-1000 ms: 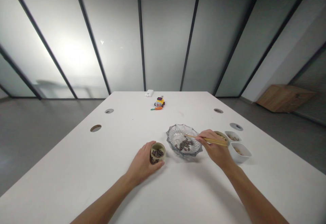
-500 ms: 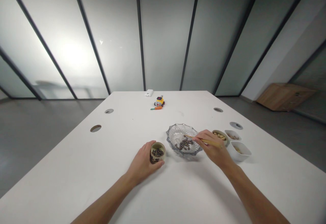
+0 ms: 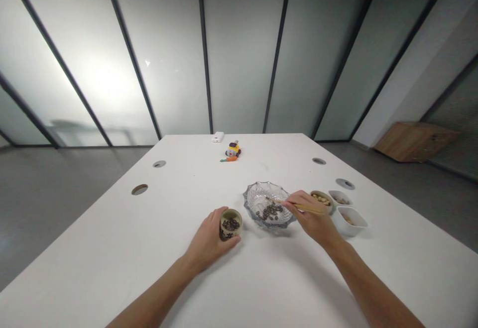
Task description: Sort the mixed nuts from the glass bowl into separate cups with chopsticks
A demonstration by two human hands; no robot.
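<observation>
My left hand point(image 3: 211, 236) is wrapped round a small ceramic cup point(image 3: 231, 232) that stands upright on the table, with dark beans point(image 3: 230, 224) inside. In my right hand point(image 3: 311, 216) is a pair of wooden chopsticks point(image 3: 308, 208), gripped so that their tips reach over a scalloped glass bowl point(image 3: 274, 222). Several more dark beans point(image 3: 272, 211) lie in the near part of that bowl. One dark bean point(image 3: 267, 198) appears at the chopstick tips; whether it is pinched I cannot tell. The cup stands just left of the bowl, apart from it.
Right of the bowl stand a cup of pale nuts point(image 3: 321, 198), partly behind my right hand, and two white dishes, a far one point(image 3: 340, 197) and a near one point(image 3: 351, 221). Farther back lie a toy carrot point(image 3: 229, 159), a yellow toy vehicle point(image 3: 233, 149) and a white box point(image 3: 218, 137).
The chopstick tips have shifted slightly left over the glass bowl, and the bean at them too. My left hand keeps its hold on the cup.
</observation>
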